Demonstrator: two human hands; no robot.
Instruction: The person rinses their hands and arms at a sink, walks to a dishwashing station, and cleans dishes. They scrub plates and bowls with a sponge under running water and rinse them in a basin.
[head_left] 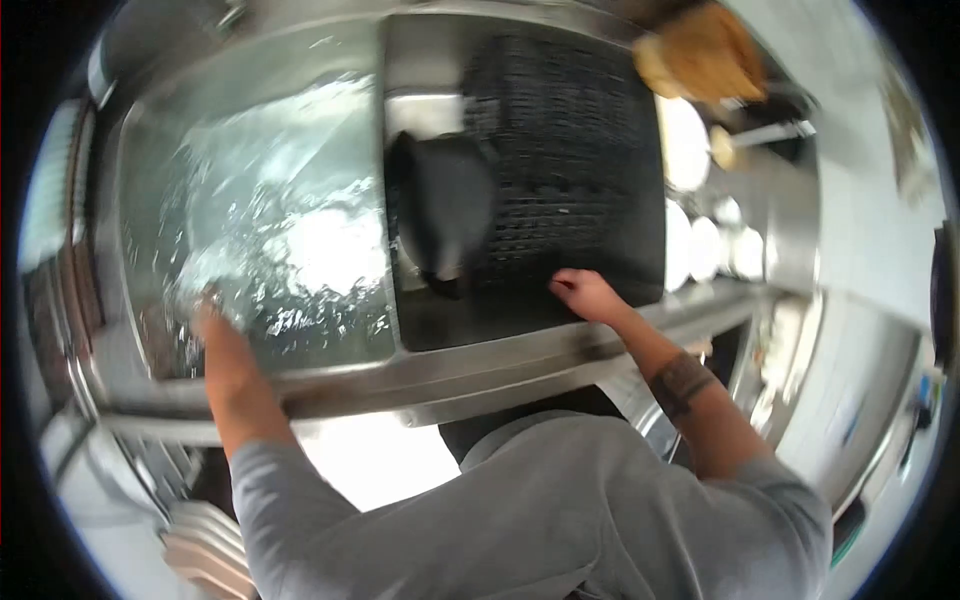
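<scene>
My left hand [208, 308] reaches into the water of the left sink basin [140, 240]. Ripples and glare hide its fingers, so its grip does not show. Over the near part of the right basin [520, 325], my right hand [585, 292] hovers with its fingers curled in and nothing visible in them. A black pan-like vessel [455, 195] leans in the right basin, to the left of that hand. Beyond it lies a black slotted rack or mat [570, 130], blurred by motion.
White dishes [683, 145] and several white cups [705, 248] stand on the counter to the right. A blurred brown item [705, 55] is at the back right. A metal divider [388, 200] separates the basins. Stacked trays [205, 555] sit low at the left.
</scene>
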